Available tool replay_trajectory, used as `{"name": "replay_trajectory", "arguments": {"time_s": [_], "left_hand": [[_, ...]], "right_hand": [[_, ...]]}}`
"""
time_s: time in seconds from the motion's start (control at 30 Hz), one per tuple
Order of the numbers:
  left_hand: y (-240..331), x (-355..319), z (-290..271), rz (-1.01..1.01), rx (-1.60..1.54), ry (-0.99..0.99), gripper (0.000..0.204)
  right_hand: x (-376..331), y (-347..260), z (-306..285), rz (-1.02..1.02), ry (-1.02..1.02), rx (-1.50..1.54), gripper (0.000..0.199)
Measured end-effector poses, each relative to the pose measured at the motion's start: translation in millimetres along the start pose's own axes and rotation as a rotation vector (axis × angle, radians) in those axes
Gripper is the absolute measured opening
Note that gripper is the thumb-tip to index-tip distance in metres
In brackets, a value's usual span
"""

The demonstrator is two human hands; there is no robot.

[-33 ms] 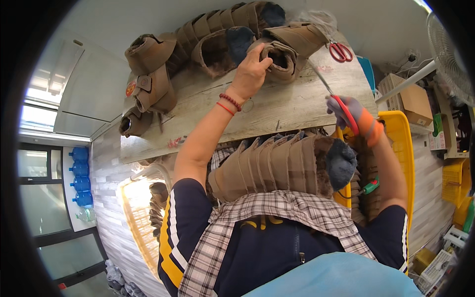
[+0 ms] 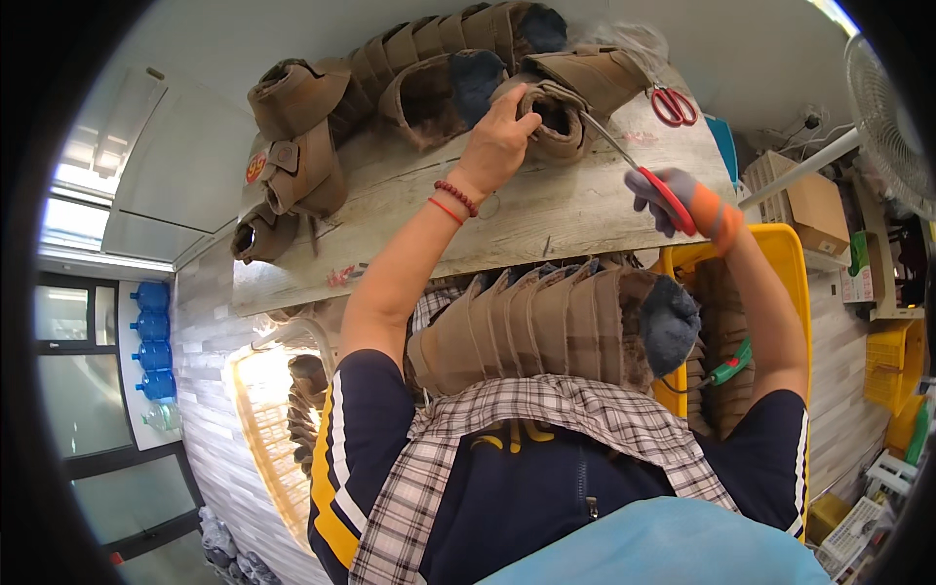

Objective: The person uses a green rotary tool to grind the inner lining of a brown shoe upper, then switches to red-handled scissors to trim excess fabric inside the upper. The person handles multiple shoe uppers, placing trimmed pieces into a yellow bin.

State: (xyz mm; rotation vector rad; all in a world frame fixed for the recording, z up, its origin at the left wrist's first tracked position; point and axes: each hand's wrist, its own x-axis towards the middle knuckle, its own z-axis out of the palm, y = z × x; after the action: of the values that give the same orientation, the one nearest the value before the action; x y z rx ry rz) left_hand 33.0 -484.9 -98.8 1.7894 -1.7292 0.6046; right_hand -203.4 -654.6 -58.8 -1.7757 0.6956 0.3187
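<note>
On the table, a brown fur-lined boot upper [image 2: 559, 148] lies with its round opening toward me. My left hand [image 2: 487, 146], with red bracelets on its wrist, is closed on the opening's left edge, thumb and finger at the rim. My right hand [image 2: 673, 200], in a grey glove with an orange cuff, grips red-handled scissors [image 2: 614, 146]. Their blades point up and left, the tips at the right edge of the opening. Whether they touch the material I cannot tell. Across my lap lies a row of nested brown uppers [image 2: 526, 327] with a dark blue fluffy end [image 2: 671, 327].
More brown uppers [image 2: 419, 44] line the table's [image 2: 409, 214] far side and left end. Another pair of red-handled scissors [image 2: 673, 105] lies at the right. A yellow crate [image 2: 780, 283] with uppers and a green-handled tool [image 2: 731, 363] stands right; a pale basket [image 2: 258, 409] stands left.
My right hand has moved slightly left, bringing the scissors' tips to the edge of the boot upper's opening. My left hand keeps its hold.
</note>
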Motion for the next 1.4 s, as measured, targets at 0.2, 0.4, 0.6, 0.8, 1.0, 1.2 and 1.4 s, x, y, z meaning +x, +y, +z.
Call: {"name": "replay_trajectory", "arguments": {"time_s": [0.2, 0.4, 0.6, 0.8, 1.0, 1.2, 1.4], "left_hand": [[0, -2, 1, 0.023, 0.03, 0.028, 0.022], [1, 0, 3, 0.047, 0.038, 0.061, 0.022], [0, 1, 3, 0.06, 0.05, 0.067, 0.02], [0, 4, 3, 0.067, 0.051, 0.054, 0.019], [1, 2, 4, 0.064, 0.044, 0.05, 0.018], [0, 2, 3, 0.065, 0.037, 0.046, 0.018], [0, 1, 5, 0.055, 0.044, 0.063, 0.017]], "right_hand": [[45, -37, -3, 0.096, -0.007, -0.244, 0.067], [52, -42, -7, 0.115, 0.003, -0.265, 0.072], [46, -54, -7, 0.12, 0.023, -0.299, 0.075], [50, -57, -11, 0.113, 0.002, -0.321, 0.076], [47, -66, -5, 0.101, 0.047, -0.363, 0.072], [41, -46, -4, 0.076, 0.119, -0.346, 0.066], [23, -18, -21, -0.016, -0.02, -0.031, 0.071]]}}
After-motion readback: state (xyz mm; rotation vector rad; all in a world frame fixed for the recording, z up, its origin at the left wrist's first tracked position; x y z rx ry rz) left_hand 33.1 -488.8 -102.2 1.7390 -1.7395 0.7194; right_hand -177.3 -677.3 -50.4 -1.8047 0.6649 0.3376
